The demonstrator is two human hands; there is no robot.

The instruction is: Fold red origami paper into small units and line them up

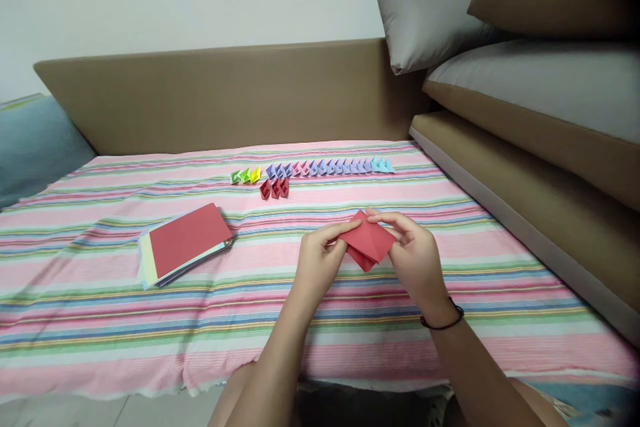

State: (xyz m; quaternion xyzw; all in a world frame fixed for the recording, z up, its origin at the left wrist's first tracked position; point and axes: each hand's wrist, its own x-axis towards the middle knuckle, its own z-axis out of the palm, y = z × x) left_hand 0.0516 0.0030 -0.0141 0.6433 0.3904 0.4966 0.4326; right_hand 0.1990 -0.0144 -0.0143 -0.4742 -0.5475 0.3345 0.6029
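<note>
A folded red sheet of origami paper is held up in both hands above the striped cloth, its layers parting along the lower edge. My left hand grips its left corner, thumb and fingers closed on the paper. On the right side, my right hand pinches the upper and right edges, with some fingers hidden behind the sheet. Beyond the hands stand three dark red folded paper pieces. Behind these runs a row of small folded paper pieces in green, yellow, purple, pink and blue.
A stack of coloured paper with a red sheet on top lies to the left on the striped cloth. A brown backrest borders the far side. Grey and brown cushions are piled along the right, and a blue cushion sits far left.
</note>
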